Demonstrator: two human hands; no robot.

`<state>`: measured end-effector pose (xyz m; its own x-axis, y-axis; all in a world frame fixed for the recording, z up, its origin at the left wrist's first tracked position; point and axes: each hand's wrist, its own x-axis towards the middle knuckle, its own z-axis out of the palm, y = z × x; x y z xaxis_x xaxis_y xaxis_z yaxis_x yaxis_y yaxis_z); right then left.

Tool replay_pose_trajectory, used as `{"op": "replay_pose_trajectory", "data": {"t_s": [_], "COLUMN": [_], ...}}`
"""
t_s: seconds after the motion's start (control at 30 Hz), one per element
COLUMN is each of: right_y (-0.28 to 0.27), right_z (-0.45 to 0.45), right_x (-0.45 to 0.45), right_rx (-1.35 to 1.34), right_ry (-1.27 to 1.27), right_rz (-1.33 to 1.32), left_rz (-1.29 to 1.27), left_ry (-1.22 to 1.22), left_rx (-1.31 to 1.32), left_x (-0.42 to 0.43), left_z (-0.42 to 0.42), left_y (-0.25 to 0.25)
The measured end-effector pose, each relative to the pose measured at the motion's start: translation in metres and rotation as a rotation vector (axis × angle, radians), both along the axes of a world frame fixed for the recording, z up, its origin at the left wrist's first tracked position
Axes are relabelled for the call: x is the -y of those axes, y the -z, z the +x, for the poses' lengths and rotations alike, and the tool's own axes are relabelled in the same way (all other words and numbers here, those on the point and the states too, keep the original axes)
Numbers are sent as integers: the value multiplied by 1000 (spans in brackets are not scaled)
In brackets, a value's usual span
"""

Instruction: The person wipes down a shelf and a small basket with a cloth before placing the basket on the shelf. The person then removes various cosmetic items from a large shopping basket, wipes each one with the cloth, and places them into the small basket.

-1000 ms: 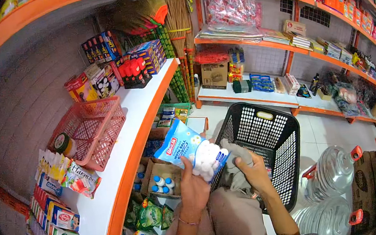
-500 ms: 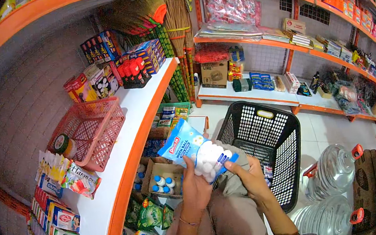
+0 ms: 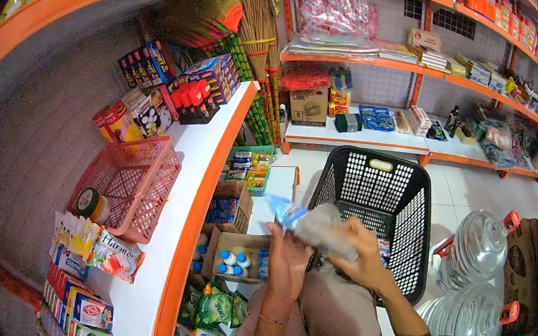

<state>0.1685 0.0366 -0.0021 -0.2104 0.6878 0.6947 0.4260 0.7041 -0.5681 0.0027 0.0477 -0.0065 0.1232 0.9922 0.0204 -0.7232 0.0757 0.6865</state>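
A blue and clear bag of moth balls (image 3: 282, 208) is between my hands above my lap, smeared by motion; its blue end points up and left. My left hand (image 3: 287, 261) grips it from below, palm turned up. My right hand (image 3: 360, 250) is closed around a blurred grey cloth (image 3: 328, 228), which lies against the bag and hides most of it. Just left of my hands, a cardboard box (image 3: 218, 270) holds several white bottles with blue caps (image 3: 234, 261).
A black plastic basket (image 3: 419, 223) stands beyond my right hand, with some packs inside. To the left runs a white shelf with an orange edge (image 3: 189, 233), bearing a pink basket (image 3: 150, 197). Large clear water bottles (image 3: 477, 249) stand at right.
The bag has turned, so its printed front and white balls no longer show. The grey cloth has come up from my lap onto the bag with my right hand.
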Motion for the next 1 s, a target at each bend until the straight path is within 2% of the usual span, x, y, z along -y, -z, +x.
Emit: {"op": "replay_pose_trajectory", "data": {"t_s": [0.07, 0.17, 0.27, 0.4, 0.47, 0.57, 0.77, 1.0], "right_y": [-8, -11, -16, -29, -44, -56, -62, -31], "right_z": [2, -6, -14, -23, -25, -27, -27, -27], "right_x": [8, 12, 9, -4, -10, -23, -39, -12], "right_rx": [128, 104, 86, 66, 89, 51, -104, -140], "right_ry": [-184, -212, -73, 53, 92, 160, 200, 192], "right_rz": [-84, -110, -20, 91, 83, 78, -25, -50], "left_rz": [-65, -142, -15, -56, 55, 193, -67, -35], "left_ry": [33, 92, 122, -14, -122, -110, -5, -58], "left_rx": [-28, 40, -125, -345, -364, -445, -82, 234], "left_x": [-4, -2, 0, -1, 0, 5, 13, 6], "left_z": [-5, -4, -1, 4, 10, 8, 1, -7], "left_y": [10, 5, 4, 29, 34, 23, -1, 0]}}
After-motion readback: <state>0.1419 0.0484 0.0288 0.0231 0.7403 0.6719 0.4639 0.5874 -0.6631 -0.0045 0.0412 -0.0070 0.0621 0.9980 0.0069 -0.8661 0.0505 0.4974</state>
